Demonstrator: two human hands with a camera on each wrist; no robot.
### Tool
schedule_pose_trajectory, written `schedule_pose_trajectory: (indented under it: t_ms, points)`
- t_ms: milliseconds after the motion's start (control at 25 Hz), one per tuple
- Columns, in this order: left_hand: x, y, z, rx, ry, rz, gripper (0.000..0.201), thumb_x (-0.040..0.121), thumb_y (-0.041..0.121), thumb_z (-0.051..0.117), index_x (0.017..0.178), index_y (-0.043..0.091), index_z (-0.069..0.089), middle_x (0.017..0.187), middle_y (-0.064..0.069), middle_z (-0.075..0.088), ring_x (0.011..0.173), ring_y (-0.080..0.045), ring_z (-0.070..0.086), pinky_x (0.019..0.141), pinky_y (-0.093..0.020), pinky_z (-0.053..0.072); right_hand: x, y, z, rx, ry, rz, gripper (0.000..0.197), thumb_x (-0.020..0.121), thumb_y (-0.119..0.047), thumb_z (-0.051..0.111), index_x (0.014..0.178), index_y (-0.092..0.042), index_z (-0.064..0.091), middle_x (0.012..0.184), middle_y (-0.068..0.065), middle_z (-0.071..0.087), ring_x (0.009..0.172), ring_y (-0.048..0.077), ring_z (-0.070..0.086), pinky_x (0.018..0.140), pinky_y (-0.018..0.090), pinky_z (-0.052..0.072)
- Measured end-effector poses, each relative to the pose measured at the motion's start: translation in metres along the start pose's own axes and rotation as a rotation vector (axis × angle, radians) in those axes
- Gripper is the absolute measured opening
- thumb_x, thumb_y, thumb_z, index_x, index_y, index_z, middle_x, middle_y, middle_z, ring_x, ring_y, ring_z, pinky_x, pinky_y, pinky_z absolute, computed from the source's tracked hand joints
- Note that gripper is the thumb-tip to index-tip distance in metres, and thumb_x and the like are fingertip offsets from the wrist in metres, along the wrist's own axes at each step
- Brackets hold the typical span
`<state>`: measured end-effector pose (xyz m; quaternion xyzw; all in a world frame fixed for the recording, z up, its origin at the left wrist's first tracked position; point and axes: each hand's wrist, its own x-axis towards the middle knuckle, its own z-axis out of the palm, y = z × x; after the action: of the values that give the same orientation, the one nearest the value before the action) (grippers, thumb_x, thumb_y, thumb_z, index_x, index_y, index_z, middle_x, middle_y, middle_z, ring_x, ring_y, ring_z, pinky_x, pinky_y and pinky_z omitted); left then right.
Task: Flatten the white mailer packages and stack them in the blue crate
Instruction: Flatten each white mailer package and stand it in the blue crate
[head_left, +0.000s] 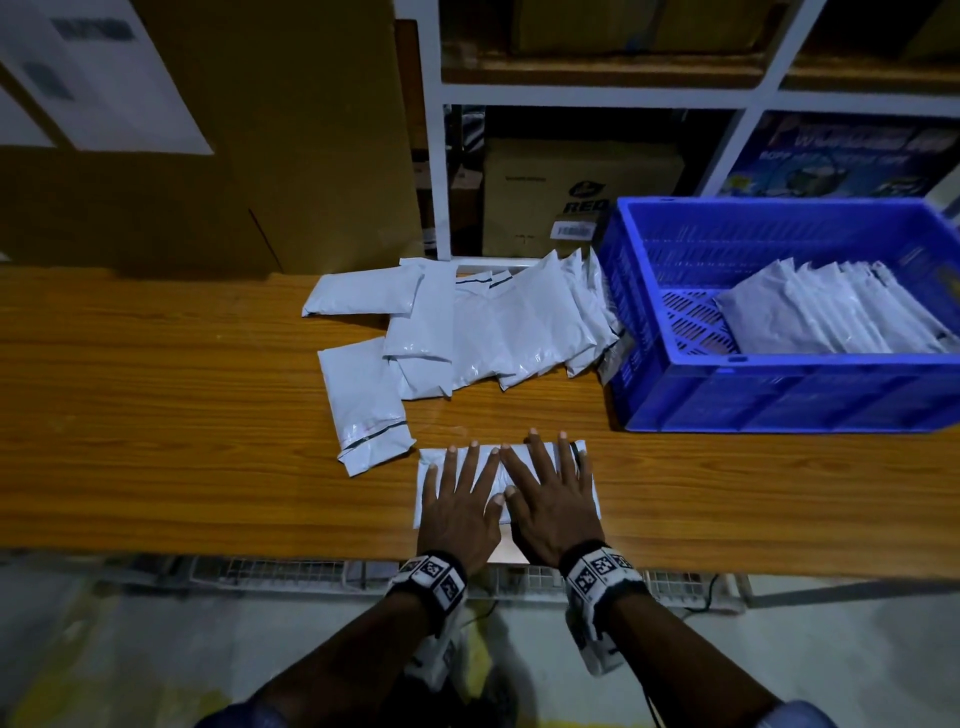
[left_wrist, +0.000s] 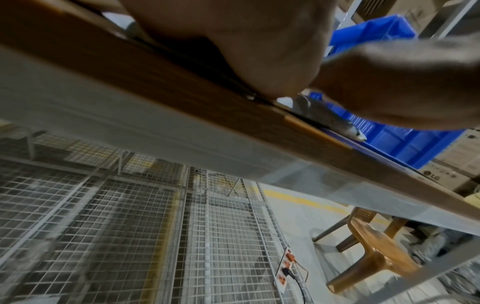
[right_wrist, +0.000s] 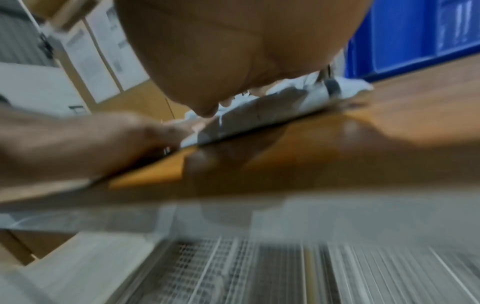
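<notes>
White mailer (head_left: 506, 480): glossy plastic pouch, rectangular, lying crosswise at the near edge of the wood-grain table (head_left: 156, 415). Left hand (head_left: 460, 506) and right hand (head_left: 550, 499) both flat on it, fingers straight and spread, palms down, thumbs nearly touching; nothing gripped. Beyond the fingertips: loose pile of mailers (head_left: 467, 327), overlapping, slightly puffy, creased. Beyond and right of the right hand: blue crate (head_left: 779, 395), slotted plastic walls, mailers (head_left: 831, 312) leaning in a row inside
</notes>
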<state>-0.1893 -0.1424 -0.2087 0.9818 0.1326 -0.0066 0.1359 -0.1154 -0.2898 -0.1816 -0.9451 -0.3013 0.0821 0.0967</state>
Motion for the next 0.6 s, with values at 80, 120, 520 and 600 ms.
schedule_pose_trajectory:
  t_ms: [80,120,520,600]
  points:
    - [0.001,-0.003,0.001,0.000,-0.009,0.023,0.060,0.103,0.049,0.016,0.160,0.034,0.007,0.168,0.005,-0.003,0.155,-0.022,-0.006,0.123,-0.048,-0.004,-0.005,-0.002,0.007,0.005,0.020,0.032,0.056,0.101,-0.048,0.022,0.153,-0.048,0.001,0.164,-0.005,-0.011,0.149,0.029,-0.017,0.119,0.056,-0.003]
    - [0.001,-0.005,0.001,0.003,-0.001,0.035,0.060,0.103,0.050,0.014,0.160,0.033,0.008,0.168,0.005,-0.002,0.155,-0.023,-0.004,0.123,-0.048,-0.005,-0.006,-0.003,0.012,-0.005,0.035,0.049,0.055,0.102,-0.049,0.022,0.153,-0.047,0.002,0.164,-0.004,-0.008,0.150,0.030,-0.014,0.119,0.056,-0.001]
    - [-0.001,-0.002,0.003,0.040,0.025,0.006,0.059,0.104,0.055,0.012,0.159,0.034,0.017,0.168,0.000,0.005,0.155,-0.032,0.000,0.120,-0.062,0.010,-0.004,-0.006,0.015,0.006,0.014,0.076,0.054,0.101,-0.052,0.018,0.154,-0.044,0.009,0.165,-0.003,-0.006,0.150,0.028,-0.014,0.119,0.053,-0.006]
    - [0.000,-0.004,0.008,0.038,0.016,-0.007,0.059,0.104,0.055,0.012,0.159,0.035,0.015,0.168,0.002,0.004,0.155,-0.030,0.000,0.120,-0.061,0.009,-0.003,-0.003,0.015,0.014,-0.002,0.071,0.055,0.101,-0.051,0.018,0.154,-0.044,0.007,0.164,-0.004,-0.009,0.150,0.028,-0.015,0.119,0.053,-0.007]
